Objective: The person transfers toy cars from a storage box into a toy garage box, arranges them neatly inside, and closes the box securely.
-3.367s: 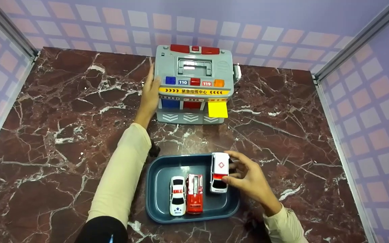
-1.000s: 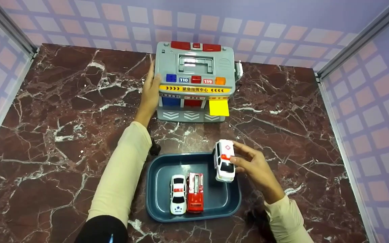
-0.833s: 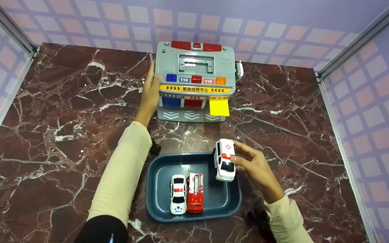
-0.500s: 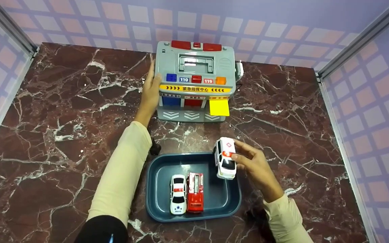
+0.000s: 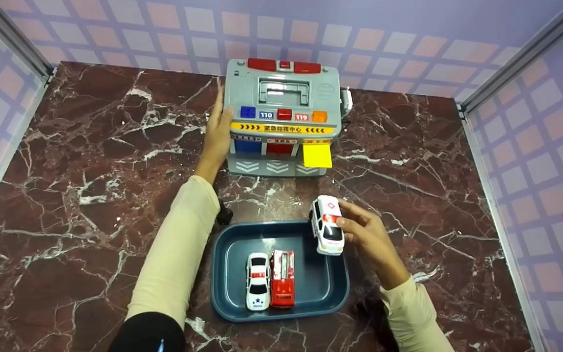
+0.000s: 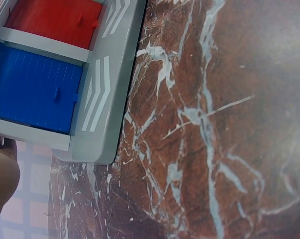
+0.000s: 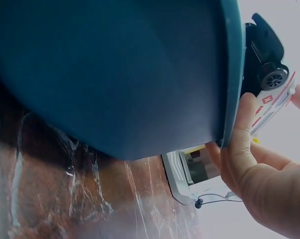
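Observation:
In the head view, my left hand (image 5: pixel 218 132) rests along the left side of a grey toy emergency station (image 5: pixel 328 100), its fingers stretched along that wall. Of the station's doors, the blue door (image 6: pixel 35 89) and red door (image 6: pixel 57 22) are down, while the yellow door (image 5: pixel 317 156) sticks out raised. My right hand (image 5: pixel 370 237) pinches a white toy ambulance (image 5: pixel 328 225) above the right back corner of a dark blue tray (image 5: pixel 311 288). The ambulance tilts, its thumb-side roof light partly covered. A toy police car (image 5: pixel 258 282) and a red toy fire truck (image 5: pixel 283 278) lie side by side in the tray.
The brown marble-patterned tabletop (image 5: pixel 408 195) lies beneath everything. A checked lilac back wall (image 5: pixel 384 29) stands just behind the station, with side walls left and right. A white piece (image 5: pixel 346 100) juts from the station's right side.
The right hand has lifted the ambulance from inside the tray and moved it up, back and slightly right, its front now tilting outward. The left hand stays against the station.

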Motion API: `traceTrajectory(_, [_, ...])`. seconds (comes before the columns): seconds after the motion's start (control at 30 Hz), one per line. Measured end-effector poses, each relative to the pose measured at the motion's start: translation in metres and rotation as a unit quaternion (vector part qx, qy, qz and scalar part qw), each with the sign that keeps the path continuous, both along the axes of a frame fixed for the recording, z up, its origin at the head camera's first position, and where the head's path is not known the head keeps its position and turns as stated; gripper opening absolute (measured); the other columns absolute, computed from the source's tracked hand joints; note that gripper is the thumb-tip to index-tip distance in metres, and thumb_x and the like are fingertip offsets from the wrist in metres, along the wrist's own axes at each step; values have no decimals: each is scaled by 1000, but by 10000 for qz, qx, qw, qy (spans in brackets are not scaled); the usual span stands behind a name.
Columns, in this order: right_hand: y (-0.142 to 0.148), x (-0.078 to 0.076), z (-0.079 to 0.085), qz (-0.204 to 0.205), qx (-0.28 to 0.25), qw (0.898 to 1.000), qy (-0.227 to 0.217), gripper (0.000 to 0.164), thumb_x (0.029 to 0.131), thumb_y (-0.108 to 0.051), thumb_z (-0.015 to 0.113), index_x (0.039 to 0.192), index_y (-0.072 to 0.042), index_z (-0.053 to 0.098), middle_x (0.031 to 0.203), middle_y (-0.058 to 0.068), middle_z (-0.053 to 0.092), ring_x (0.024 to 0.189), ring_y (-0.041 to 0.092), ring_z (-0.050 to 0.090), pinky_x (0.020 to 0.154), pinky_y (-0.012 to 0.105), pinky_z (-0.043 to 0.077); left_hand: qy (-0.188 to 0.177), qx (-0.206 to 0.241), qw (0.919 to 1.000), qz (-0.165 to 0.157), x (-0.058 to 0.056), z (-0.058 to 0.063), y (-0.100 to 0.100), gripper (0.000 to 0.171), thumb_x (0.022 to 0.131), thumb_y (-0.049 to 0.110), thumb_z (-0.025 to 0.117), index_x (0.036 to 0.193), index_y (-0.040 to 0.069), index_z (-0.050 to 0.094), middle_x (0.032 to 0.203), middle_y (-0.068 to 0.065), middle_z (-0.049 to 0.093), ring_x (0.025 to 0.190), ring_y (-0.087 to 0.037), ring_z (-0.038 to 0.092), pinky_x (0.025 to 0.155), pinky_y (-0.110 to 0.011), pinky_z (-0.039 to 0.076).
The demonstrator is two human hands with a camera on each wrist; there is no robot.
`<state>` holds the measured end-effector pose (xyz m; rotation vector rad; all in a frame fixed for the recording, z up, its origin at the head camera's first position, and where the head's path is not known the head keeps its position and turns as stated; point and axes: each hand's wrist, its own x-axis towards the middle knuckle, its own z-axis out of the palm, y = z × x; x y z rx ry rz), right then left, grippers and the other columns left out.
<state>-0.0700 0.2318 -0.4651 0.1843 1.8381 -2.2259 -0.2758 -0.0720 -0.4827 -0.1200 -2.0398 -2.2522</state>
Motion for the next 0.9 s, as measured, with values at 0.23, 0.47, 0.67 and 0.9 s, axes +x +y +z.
traceTrajectory(0.23, [0,-3,-2,-141,-58,9998,-132,56,92,3,54,143,17,39,111,14,63,87,17,70,72,25,62,-32,-29,10000,17,1,0,0,59,108,26,39,162,20,16,167,4,23,147,-13,32,119,-16,25])
traceTrajectory(0.47, [1,-6,-2,-75,-310,9994,-165,55,94,3,51,144,18,36,110,12,65,90,17,70,75,27,63,-75,-195,9998,21,1,2,-1,58,109,27,38,162,22,14,167,6,19,150,-12,27,121,-15,19])
traceTrajectory(0.67, [2,-9,-4,-18,-436,9990,-132,54,95,2,50,145,16,36,109,10,68,87,19,72,72,28,63,78,-52,10000,-19,0,2,-1,58,109,18,36,161,15,13,168,-2,15,152,-17,22,121,-15,17])
traceTrajectory(0.9, [3,-12,-6,-3,-494,9986,-212,54,97,1,47,147,15,34,106,9,70,85,18,72,70,28,63,151,156,9997,-80,2,6,1,57,108,13,35,161,9,13,168,-6,14,152,-17,22,120,-14,20])
